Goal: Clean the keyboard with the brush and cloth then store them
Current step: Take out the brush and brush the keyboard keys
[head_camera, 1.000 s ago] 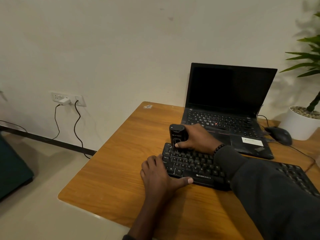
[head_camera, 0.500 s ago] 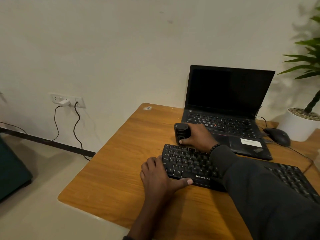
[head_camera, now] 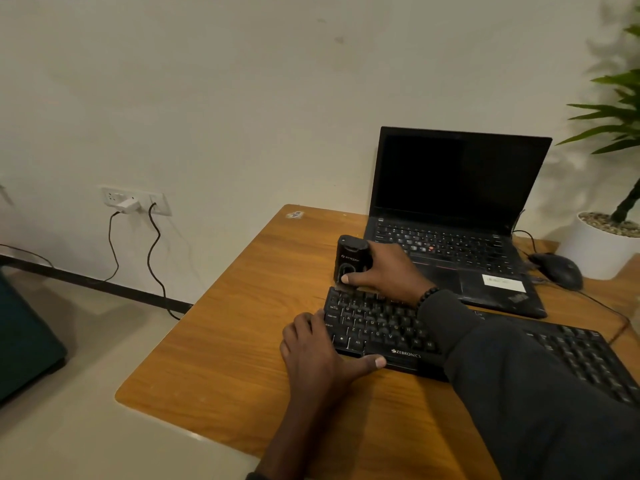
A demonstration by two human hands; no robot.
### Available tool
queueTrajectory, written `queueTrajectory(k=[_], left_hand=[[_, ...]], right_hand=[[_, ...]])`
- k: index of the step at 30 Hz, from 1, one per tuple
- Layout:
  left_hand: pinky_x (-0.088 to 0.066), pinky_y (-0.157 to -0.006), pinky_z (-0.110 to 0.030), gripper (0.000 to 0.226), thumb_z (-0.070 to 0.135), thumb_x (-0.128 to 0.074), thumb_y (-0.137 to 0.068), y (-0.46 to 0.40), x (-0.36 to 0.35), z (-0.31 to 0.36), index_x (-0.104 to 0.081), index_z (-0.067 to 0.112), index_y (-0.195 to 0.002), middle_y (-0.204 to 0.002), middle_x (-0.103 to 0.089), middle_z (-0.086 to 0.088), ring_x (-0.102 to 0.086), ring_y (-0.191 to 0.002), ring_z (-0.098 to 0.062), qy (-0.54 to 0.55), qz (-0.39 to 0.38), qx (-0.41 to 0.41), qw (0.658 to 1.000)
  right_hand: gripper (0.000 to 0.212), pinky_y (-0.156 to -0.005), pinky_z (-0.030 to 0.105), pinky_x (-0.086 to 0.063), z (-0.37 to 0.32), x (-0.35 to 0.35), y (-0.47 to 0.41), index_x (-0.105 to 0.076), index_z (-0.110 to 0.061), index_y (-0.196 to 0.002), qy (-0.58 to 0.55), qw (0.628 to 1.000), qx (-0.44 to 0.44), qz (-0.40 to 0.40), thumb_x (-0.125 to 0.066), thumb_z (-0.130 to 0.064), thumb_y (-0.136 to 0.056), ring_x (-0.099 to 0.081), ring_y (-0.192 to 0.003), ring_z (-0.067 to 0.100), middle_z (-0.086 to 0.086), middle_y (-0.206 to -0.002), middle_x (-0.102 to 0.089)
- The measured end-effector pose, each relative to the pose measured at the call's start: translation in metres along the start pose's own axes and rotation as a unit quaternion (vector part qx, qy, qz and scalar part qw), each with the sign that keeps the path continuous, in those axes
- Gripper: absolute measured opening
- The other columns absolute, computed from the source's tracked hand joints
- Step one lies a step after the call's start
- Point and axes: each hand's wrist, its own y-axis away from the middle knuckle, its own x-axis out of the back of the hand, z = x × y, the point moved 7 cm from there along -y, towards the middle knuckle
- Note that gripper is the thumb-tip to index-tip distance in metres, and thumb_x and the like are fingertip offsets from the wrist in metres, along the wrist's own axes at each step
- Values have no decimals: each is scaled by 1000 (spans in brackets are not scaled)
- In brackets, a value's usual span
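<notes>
A plain pale wall backs a wooden desk (head_camera: 221, 368), with a socket plate (head_camera: 136, 201) low on the wall and two cables hanging from it. On the desk lies a black keyboard (head_camera: 377, 327), its long body running off to the right under the person's dark sleeve (head_camera: 540, 393).

The right hand (head_camera: 388, 271) reaches across the keyboard and grips a small black cylindrical device (head_camera: 351, 259) (taken to be the brush; no bristles can be made out). Its thumb presses the front of the device near the bottom and the fingers curl round the far side. The device stands upright just beyond the keyboard's far left corner, its base at or touching the desk beside the top edge; contact with the keys cannot be confirmed. A dark bead bracelet (head_camera: 427, 295) sits at that wrist.

The left hand (head_camera: 322, 351) lies flat at the keyboard's left end, fingers extended over the edge keys and thumb stretched along the front rim, holding nothing.

Behind the keyboard an open laptop (head_camera: 457, 209) shows a dark screen. A black mouse (head_camera: 557, 270) sits to its right, near a white pot (head_camera: 599, 244) holding a green plant (head_camera: 620, 109)
</notes>
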Motion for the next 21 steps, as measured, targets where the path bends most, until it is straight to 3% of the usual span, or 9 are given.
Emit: queueTrajectory(k=[4, 9, 14, 21], left_hand=[[-25, -108, -39, 138, 100, -32, -34, 0, 0, 0, -27, 21, -146, -143, -30, 1, -24, -131, -20, 2, -1, -1, 1000], [-24, -109, -38, 139, 100, -30, -33, 0, 2, 1, -24, 22, -148, -145, -27, 1, -22, -133, -20, -3, -6, 5, 1000], [-25, -110, -39, 140, 100, -30, -32, 0, 1, 0, -23, 22, -148, -146, -27, 1, -22, -134, -21, -5, -13, 15, 1000], [-25, -108, -39, 138, 100, -32, -34, 2, 3, 2, -24, 22, -147, -145, -28, 0, -23, -133, -21, 3, -6, 6, 1000]], right_hand=[[56, -69, 8, -39, 8, -6, 12, -56, -18, -124, 6, 999, -1, -52, -81, -33, -76, -56, -95, 6, -5, -111, -64], [51, -83, 22, -50, 13, 4, 8, -58, -20, -121, 67, 997, -3, 26, -80, -22, -76, -61, -106, 13, 0, -115, -67], [56, -70, 8, -40, 15, -1, 21, -57, -21, -124, -6, 1000, -4, -24, -80, -35, -75, -57, -95, 3, -7, -114, -66], [53, -80, 18, -47, 20, 12, 19, -57, -20, -124, 40, 999, -17, 23, -80, -25, -76, -61, -106, 13, -2, -115, -66]])
